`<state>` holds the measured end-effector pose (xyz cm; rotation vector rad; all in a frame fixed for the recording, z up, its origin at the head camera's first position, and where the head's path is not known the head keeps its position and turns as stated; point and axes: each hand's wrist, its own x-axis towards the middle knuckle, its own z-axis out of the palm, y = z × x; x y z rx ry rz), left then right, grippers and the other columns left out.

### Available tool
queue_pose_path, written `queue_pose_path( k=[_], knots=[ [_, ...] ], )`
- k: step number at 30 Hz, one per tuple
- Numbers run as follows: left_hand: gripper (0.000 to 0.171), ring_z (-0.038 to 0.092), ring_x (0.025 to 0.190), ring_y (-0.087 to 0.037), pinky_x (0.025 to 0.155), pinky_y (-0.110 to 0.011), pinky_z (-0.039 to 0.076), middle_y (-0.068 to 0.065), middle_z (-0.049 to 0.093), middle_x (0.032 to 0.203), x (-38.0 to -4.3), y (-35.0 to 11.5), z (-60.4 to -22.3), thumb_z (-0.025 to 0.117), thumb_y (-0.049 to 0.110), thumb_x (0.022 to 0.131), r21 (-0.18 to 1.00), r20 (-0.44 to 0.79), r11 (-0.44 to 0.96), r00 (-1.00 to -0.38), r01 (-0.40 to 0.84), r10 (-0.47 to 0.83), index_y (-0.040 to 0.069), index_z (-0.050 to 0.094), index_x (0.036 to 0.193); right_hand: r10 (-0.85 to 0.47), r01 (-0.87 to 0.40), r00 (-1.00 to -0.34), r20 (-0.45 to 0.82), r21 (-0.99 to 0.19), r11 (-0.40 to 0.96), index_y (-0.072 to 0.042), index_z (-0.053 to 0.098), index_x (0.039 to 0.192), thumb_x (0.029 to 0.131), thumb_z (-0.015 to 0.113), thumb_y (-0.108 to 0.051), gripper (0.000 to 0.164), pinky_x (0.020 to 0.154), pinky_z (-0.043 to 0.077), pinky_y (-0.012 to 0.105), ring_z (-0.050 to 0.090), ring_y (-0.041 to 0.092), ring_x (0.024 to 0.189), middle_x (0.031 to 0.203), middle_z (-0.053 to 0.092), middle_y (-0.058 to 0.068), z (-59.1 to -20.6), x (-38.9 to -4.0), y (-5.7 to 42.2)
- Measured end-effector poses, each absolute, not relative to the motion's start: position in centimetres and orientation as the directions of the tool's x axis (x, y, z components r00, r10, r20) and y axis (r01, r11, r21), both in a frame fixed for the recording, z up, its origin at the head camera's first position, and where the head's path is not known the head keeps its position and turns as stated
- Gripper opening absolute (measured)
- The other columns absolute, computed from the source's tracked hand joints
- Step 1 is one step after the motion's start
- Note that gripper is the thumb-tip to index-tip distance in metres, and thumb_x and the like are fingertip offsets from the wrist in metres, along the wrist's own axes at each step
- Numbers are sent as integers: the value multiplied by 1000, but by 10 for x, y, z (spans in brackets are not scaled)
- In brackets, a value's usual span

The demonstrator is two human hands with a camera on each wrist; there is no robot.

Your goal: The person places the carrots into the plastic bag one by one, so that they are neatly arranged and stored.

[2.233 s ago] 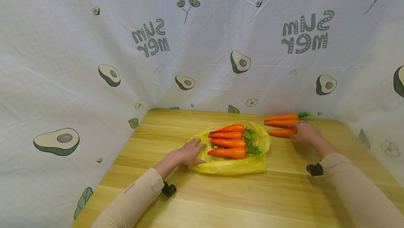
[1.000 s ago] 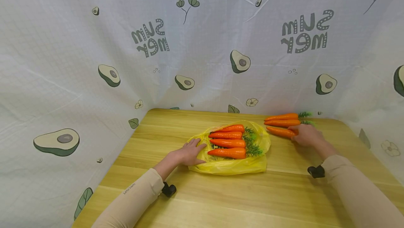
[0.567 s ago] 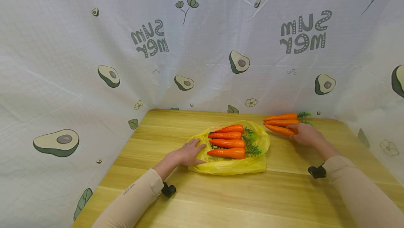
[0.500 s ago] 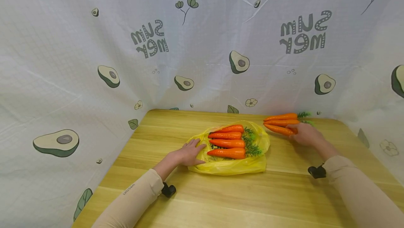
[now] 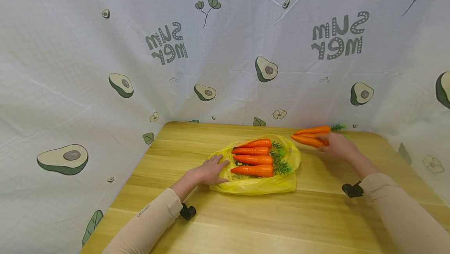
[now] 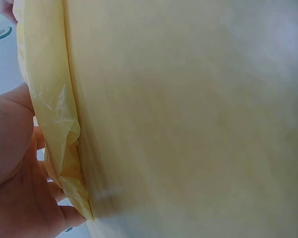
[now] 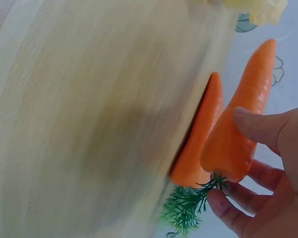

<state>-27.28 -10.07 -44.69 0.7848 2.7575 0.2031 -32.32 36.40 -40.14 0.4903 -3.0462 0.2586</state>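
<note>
My right hand (image 5: 338, 147) pinches an orange carrot (image 5: 306, 141) near its leafy end, thumb on one side and fingers on the other. In the right wrist view this carrot (image 7: 243, 114) overlaps another carrot (image 7: 199, 139) with green fronds. Two carrots lie behind the held one at the back right, the farther one (image 5: 314, 129) showing most of its length. With fingers spread, my left hand (image 5: 212, 170) rests on the left end of a yellow plastic bag (image 5: 260, 186). Several carrots (image 5: 254, 160) lie side by side on the bag, tips toward the left hand.
The wooden table (image 5: 246, 222) has rounded far corners. A white curtain (image 5: 232, 50) printed with avocados hangs close behind its far edge and along the sides. Green leafy tops (image 5: 281, 160) of the carrots reach toward the bag's right end.
The right hand has shifted the pinched carrot back and slightly left, so it now overlaps the carrot behind it. The left hand and the bag have stayed in place.
</note>
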Motion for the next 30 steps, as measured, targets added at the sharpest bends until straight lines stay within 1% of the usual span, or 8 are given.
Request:
queue_pose_path(
  k=[3,5,10,12,14,17,23,30],
  knots=[
    [72,19,153,-41,120,-59,25,-18,22,164,-273,-101,-447,62,50,98,203,-216,843,-817,498,535,16,37,156,-322,-333,-942,93,-160,929,6,57,136,93,70,-20,52,76,52,59,61,35,81,112,66,33,-396,-322,360],
    [72,19,153,-41,120,-59,25,-18,22,164,-274,-101,-447,61,50,98,202,-216,842,-816,500,536,16,37,156,-334,-348,-936,108,-162,923,6,58,135,92,70,-18,50,79,52,59,63,37,86,116,65,32,-393,-322,357],
    [71,20,153,-40,120,-59,25,-19,23,164,-274,-102,-447,62,49,98,203,-212,840,-814,504,540,15,37,155,-347,-366,-929,128,-178,914,2,61,134,91,70,-13,47,69,49,47,60,30,79,113,68,27,-383,-318,345],
    [71,21,152,-40,120,-60,26,-19,23,163,-274,-102,-447,63,49,97,204,-210,839,-814,505,541,15,38,155,-350,-370,-927,138,-176,912,1,62,134,91,70,-13,46,69,48,46,58,30,79,113,68,27,-379,-316,340],
    [71,21,152,-41,120,-60,25,-19,23,164,-274,-102,-447,62,49,97,204,-211,838,-813,506,543,15,38,155,-359,-382,-921,152,-165,909,2,63,133,90,71,-14,46,74,49,51,61,34,87,117,67,28,-375,-314,335],
    [71,20,152,-41,120,-60,25,-19,22,164,-273,-101,-446,62,49,98,207,-215,838,-812,505,542,16,37,156,-363,-386,-918,160,-153,910,3,63,131,90,72,-15,46,80,49,57,62,37,92,116,67,29,-371,-313,329],
    [72,21,152,-40,120,-59,25,-19,23,164,-273,-101,-446,61,50,98,208,-215,838,-812,504,542,15,37,156,-360,-382,-919,164,-140,913,1,67,128,90,73,-17,42,79,51,55,61,31,85,108,69,22,-364,-313,317],
    [72,20,152,-41,120,-59,25,-19,22,164,-273,-101,-445,61,50,98,208,-218,839,-812,503,541,16,37,156,-370,-395,-910,187,-121,911,-3,68,128,89,74,-20,43,79,52,57,63,35,93,112,69,22,-358,-313,302]
  ],
)
